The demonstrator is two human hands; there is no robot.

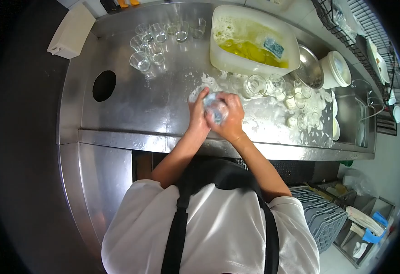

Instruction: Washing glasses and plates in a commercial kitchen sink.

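Observation:
My left hand [198, 114] and my right hand [231, 114] close together around a drinking glass [211, 99], just above the stainless steel counter [145, 102]. The glass is blurred and partly hidden by my fingers. Something bluish shows at it, and I cannot tell whether that is a scouring pad. White suds [205, 82] lie on the counter beyond my hands. To the right, several sudsy glasses [256, 85] stand in the foam. Behind them is a translucent plastic tub [248, 66] of yellow-green soapy liquid, with a teal scouring sponge [273, 47] in it.
Several clear glasses [139, 61] stand at the back left, near a round hole [104, 86] in the counter. A metal bowl [307, 66] and white bucket [333, 70] lean right of the tub. At far right is a sink [350, 116], below a wire rack [374, 20].

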